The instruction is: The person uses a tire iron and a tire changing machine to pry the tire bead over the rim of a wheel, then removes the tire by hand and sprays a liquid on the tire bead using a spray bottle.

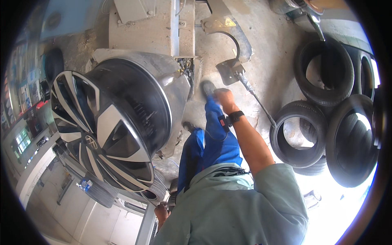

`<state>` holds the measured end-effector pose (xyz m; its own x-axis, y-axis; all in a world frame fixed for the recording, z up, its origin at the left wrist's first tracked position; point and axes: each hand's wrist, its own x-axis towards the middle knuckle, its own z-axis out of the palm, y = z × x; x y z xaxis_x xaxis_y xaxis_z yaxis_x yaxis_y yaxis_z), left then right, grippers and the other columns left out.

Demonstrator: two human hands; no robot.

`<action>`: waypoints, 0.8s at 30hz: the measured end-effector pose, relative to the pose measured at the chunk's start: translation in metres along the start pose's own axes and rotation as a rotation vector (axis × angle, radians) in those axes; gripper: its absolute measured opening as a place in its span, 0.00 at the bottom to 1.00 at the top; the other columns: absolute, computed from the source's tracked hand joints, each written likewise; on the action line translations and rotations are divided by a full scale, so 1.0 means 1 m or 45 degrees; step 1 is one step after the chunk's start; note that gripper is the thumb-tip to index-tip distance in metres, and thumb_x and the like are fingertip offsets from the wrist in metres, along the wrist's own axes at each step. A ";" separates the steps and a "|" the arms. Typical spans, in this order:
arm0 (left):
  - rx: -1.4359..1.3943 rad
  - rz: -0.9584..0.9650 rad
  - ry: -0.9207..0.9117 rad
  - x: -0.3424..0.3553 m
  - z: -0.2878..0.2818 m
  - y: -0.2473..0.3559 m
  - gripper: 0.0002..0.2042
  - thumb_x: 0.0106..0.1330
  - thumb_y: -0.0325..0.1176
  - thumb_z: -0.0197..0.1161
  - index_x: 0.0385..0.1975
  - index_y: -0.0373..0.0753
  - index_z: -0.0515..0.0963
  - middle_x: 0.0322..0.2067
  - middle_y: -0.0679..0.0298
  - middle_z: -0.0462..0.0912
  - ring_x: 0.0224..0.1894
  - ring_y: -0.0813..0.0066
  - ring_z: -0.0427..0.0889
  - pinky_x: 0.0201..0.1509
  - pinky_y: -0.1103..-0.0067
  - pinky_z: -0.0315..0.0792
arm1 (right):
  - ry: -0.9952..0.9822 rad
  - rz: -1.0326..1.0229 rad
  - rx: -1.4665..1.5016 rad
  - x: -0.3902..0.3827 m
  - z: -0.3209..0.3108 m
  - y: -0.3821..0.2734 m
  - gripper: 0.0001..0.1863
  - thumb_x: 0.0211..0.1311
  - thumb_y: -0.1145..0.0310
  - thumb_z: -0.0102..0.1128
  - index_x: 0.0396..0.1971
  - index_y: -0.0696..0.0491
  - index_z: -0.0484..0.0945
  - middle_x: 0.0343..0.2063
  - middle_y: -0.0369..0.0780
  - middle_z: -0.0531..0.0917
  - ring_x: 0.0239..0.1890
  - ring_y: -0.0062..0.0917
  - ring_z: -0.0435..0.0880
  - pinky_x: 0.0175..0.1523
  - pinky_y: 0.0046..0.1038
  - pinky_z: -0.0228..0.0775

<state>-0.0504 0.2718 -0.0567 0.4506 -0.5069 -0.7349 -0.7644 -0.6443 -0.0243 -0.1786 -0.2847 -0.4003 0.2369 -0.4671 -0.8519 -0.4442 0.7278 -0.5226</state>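
A bare black-and-silver wheel (111,124), no tyre on its barrel, fills the left side of a workshop floor scene, tilted with its spoked face toward the camera's left, in front of a dusty grey machine (157,36); what bears its weight cannot be made out. Handling so broad a piece well would, in all likelihood, call for both palms on opposite sides of the rim, fingers clear of any pinch against the metal housing, feet set apart and the painted face kept from scraping. The left hand (162,212) sits low beyond the wheel's lower edge, small and partly hidden; whether it grips anything cannot be told. The right hand (224,99), blurred, appears curled closed with nothing visible in it, well apart from the rim, above the right shoe. Its arm reaches forward from a short green sleeve, elbow nearly straight, a dark band (235,116) at the wrist. Farther right are the machine's curved arm (241,36), a slim rod (261,104) and several loose tyres (326,97).
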 end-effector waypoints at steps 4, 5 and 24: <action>0.274 -0.121 -0.128 -0.009 0.018 -0.026 0.04 0.53 0.27 0.63 0.27 0.40 0.76 0.25 0.56 0.81 0.29 0.58 0.83 0.27 0.67 0.75 | 0.021 0.281 0.276 -0.012 0.007 0.014 0.10 0.63 0.69 0.54 0.28 0.58 0.81 0.25 0.41 0.83 0.25 0.24 0.83 0.32 0.26 0.76; 0.244 -0.132 -0.128 -0.010 0.017 -0.030 0.05 0.49 0.26 0.62 0.26 0.39 0.76 0.24 0.54 0.80 0.29 0.55 0.83 0.27 0.64 0.74 | 0.031 0.283 0.291 -0.012 0.007 0.025 0.10 0.63 0.69 0.54 0.28 0.58 0.81 0.25 0.41 0.83 0.25 0.24 0.83 0.32 0.26 0.76; -0.062 -0.345 0.127 0.060 0.096 -0.145 0.12 0.61 0.37 0.60 0.27 0.32 0.76 0.22 0.48 0.80 0.31 0.47 0.82 0.35 0.54 0.72 | 0.041 -0.231 0.308 -0.138 -0.022 0.116 0.13 0.65 0.65 0.55 0.38 0.60 0.81 0.32 0.41 0.84 0.31 0.25 0.83 0.34 0.26 0.74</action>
<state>0.0433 0.3901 -0.1625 0.6803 -0.3646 -0.6359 -0.5878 -0.7896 -0.1761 -0.2821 -0.1471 -0.3430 0.2642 -0.6136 -0.7441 -0.1773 0.7275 -0.6628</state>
